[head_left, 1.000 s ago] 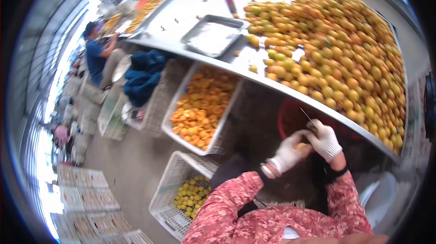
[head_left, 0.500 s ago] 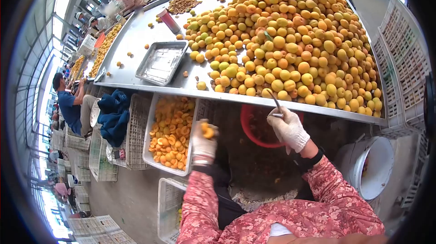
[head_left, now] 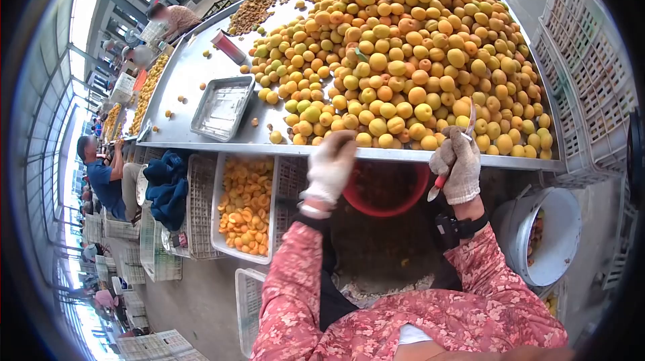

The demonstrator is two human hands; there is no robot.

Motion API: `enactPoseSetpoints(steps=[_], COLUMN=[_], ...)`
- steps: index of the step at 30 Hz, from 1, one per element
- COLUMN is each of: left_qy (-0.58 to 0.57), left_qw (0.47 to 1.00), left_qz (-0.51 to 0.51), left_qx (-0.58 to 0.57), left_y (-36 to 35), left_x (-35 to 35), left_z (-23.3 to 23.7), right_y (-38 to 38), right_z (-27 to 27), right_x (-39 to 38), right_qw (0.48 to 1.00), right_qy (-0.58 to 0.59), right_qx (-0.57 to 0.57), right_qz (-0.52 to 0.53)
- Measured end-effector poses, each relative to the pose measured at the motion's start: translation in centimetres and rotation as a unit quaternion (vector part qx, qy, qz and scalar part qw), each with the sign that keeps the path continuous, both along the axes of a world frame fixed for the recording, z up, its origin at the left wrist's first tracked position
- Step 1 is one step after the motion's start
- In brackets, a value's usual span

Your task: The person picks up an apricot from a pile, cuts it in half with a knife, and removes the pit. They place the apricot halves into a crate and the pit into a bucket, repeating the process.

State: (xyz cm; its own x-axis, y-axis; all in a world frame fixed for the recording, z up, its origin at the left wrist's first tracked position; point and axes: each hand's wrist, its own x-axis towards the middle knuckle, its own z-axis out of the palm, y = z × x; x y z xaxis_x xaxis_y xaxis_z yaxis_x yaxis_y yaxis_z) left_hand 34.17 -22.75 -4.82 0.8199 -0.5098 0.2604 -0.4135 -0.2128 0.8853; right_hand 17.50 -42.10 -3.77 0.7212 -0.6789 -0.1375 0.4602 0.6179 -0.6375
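Note:
My right hand (head_left: pixel 458 166), in a soiled knit glove, is closed around a small knife (head_left: pixel 471 119) with a red handle. Its blade points up in front of the apricot pile (head_left: pixel 416 59). My left hand (head_left: pixel 331 165), gloved in white, is at the table's near edge beside the closest apricots, its fingers smeared by motion. Behind my left wrist, a white tray (head_left: pixel 273 216) holds halved, pitted apricots (head_left: pixel 245 210). Below the table edge, between my two hands, sits a red basin (head_left: pixel 388 211), its inside dark.
On the metal table (head_left: pixel 181 89) are a shallow steel tray (head_left: pixel 223 109), a red tumbler (head_left: pixel 228 47) and a heap of pits (head_left: pixel 255 13). A white bucket (head_left: pixel 541 243) stands at right, near tall crates (head_left: pixel 584 59). Other people work at far left.
My left hand has moved right and up from the tray of halves to the table edge; the apricot piece seen in it is gone from view. My right hand has shifted right, still with the knife.

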Motion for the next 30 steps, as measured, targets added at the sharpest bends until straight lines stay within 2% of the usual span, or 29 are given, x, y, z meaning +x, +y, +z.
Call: enactPoseSetpoints(steps=[1,3,5,9,11,15,17,21,23,24,25,26,27,28,30], left_qy=[-0.18,-0.305,-0.323,-0.377,-0.407,-0.398,-0.358,-0.356,-0.276,-0.173,-0.111,0.085,0.351,0.377,0.483], left_qw=[0.979,0.924,0.89,0.852,0.824,0.852,0.86,0.836,0.917,0.957,0.992,0.992,0.921,0.896,0.815], left_qz=[-0.035,-0.046,-0.072,-0.029,-0.042,-0.051,-0.038,-0.064,-0.069,-0.052,-0.029,-0.063,-0.051,-0.084,-0.072], left_qx=[0.092,0.225,0.314,0.363,0.391,0.337,0.362,0.412,0.279,0.229,0.051,-0.075,-0.161,-0.218,-0.311], left_y=[-2.5,-6.4,-9.5,-11.6,-11.4,-10.8,-11.3,-11.2,-9.2,-7.8,-6.4,-4.9,-3.2,-1.8,0.2], left_x=[-0.2,-1.7,-2.1,-1.8,-1.3,-0.4,-0.5,-0.2,-0.8,-1.4,-1.8,-2.8,-3.9,-4.5,-5.9], left_z=[0.0,1.7,1.2,-0.7,-1.4,-1.9,-1.3,-0.6,0.6,1.2,-0.8,-0.4,-0.1,-0.2,-1.9], right_y=[-0.1,-0.3,-0.6,-1.4,-1.4,-0.4,0.1,1.1,2.2,2.9,3.4,3.9,4.2,4.5,5.7], right_z=[0.1,0.3,0.3,-0.4,-0.5,-0.6,-0.7,-0.7,-0.5,-0.4,-0.3,-0.2,-0.1,-0.1,-0.3], right_x=[-0.2,-0.4,-0.4,-0.5,-0.3,-0.2,-0.2,0.2,0.4,0.7,0.4,0.3,0.4,0.4,0.6], right_qw=[1.0,0.999,0.996,0.995,0.993,0.985,0.981,0.979,0.976,0.976,0.976,0.969,0.959,0.955,0.942], right_qy=[0.011,0.031,0.071,0.066,0.081,0.09,0.101,0.097,0.08,0.063,0.052,0.052,0.05,0.052,0.061], right_qx=[-0.004,-0.024,-0.055,-0.07,-0.077,-0.135,-0.152,-0.164,-0.19,-0.188,-0.188,-0.215,-0.242,-0.243,-0.253], right_qz=[0.002,-0.004,-0.024,0.014,0.036,0.061,0.073,0.079,0.074,0.088,0.094,0.113,0.136,0.163,0.212])
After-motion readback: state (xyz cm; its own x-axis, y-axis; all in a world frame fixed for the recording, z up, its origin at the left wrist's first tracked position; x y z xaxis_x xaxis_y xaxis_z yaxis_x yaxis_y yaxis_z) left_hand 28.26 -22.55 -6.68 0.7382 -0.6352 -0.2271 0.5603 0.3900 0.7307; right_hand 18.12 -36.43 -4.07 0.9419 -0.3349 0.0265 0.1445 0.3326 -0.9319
